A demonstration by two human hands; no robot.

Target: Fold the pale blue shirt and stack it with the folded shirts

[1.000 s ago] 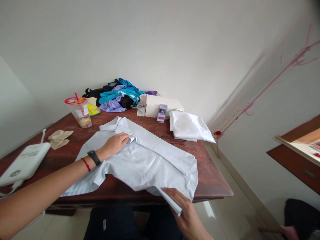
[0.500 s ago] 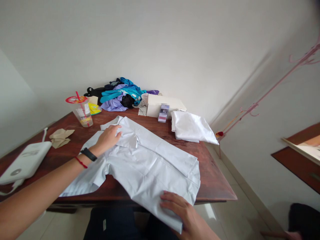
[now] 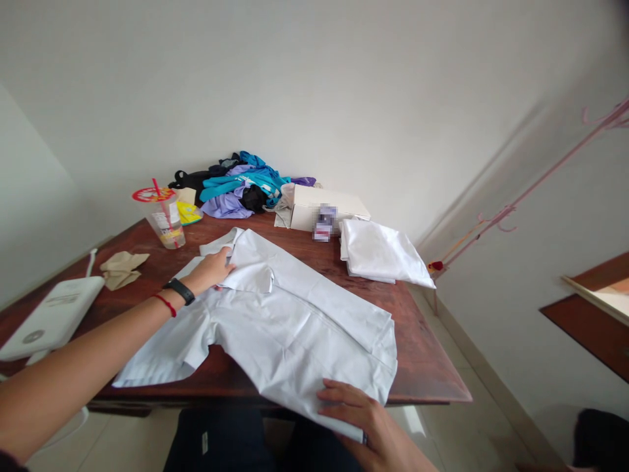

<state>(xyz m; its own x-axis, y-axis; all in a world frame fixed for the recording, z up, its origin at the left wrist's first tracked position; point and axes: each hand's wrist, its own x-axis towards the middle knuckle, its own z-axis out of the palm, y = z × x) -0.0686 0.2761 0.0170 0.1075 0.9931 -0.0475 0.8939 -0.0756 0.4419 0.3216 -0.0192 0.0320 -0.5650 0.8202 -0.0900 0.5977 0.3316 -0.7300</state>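
Observation:
A white short-sleeved shirt [image 3: 304,328] lies across the wooden table, one side folded inward over its body, its lower end hanging past the front edge. Near the collar, my left hand [image 3: 210,270] is closed on the fabric by the folded-over sleeve; some of its fingertips are hidden. My right hand [image 3: 356,410] holds the shirt's hem at the front edge, fingers over the cloth and thumb out of sight beneath.
Behind the shirt sit a white box [image 3: 329,203], a folded white garment [image 3: 386,249] and a heap of clothes [image 3: 246,187]. To the left are a plastic cup [image 3: 167,219], a crumpled napkin [image 3: 122,269] and a white power bank [image 3: 54,314]. A pink coat rack [image 3: 531,190] leans in view at right.
My left hand has drawn slightly back toward me along the collar area, its fingers more curled into the cloth. The right hand still holds the hem. The view has shifted slightly.

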